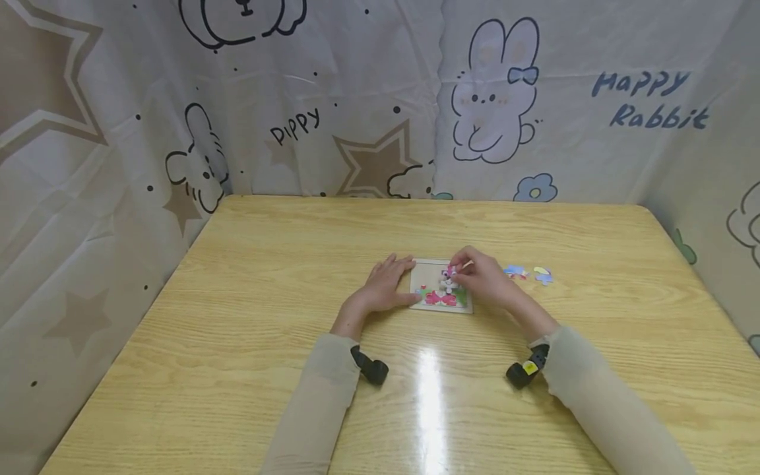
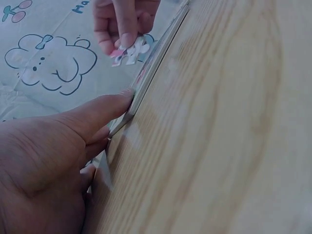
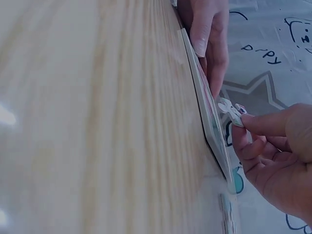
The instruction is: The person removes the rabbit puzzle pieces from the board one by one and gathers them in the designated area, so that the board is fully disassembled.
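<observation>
A small jigsaw puzzle board [image 1: 425, 278] with a pale frame lies at the middle of the table. Its front part holds red and green picture pieces; bare board shows at the back left. My left hand [image 1: 382, 289] rests at the board's left side, fingers spread, thumb on the near left corner. Between thumb and fingers my right hand [image 1: 479, 277] pinches a white and pink puzzle piece [image 2: 132, 52]. The piece [image 3: 229, 109] is held tilted above the board's right part. In the left wrist view the left thumb [image 2: 109, 106] touches the board's edge.
Loose puzzle pieces, one of them blue and yellow [image 1: 543, 275], another blue and red [image 1: 515, 271], lie right of the board, partly behind the right hand. A patterned cloth [image 1: 368, 86] hangs behind the wooden table [image 1: 285, 264]. Both wrists wear black cameras.
</observation>
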### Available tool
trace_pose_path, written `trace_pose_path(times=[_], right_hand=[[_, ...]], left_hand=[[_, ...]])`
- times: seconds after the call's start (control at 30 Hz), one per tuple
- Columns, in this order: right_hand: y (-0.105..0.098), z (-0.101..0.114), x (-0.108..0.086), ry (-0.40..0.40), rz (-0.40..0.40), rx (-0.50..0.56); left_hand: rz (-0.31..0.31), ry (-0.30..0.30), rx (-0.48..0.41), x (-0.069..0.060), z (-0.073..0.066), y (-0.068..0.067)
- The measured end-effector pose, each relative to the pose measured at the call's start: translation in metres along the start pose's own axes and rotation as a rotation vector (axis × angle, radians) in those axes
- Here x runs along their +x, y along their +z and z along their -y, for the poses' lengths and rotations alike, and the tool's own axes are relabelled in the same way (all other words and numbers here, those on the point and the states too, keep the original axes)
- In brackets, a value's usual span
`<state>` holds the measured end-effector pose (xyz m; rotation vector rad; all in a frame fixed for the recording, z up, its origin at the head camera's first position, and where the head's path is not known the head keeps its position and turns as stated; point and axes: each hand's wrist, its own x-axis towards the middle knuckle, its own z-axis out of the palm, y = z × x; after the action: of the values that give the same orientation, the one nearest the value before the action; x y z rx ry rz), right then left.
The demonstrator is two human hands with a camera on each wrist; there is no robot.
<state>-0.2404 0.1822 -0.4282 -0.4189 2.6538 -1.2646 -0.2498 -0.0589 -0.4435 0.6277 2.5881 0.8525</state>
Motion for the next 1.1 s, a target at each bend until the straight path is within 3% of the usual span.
trace_pose_path(times=[0.33, 1.1], right_hand=[[-0.022, -0.017, -0.02, 0.043, -0.017, 0.044], [-0.054, -0.043, -0.054, 0.078, -0.048, -0.007]], left_hand=[[-0.008, 0.008, 0.007, -0.001, -0.001, -0.001], [-0.005, 0.005, 0.005, 0.0, 0.0, 0.001]])
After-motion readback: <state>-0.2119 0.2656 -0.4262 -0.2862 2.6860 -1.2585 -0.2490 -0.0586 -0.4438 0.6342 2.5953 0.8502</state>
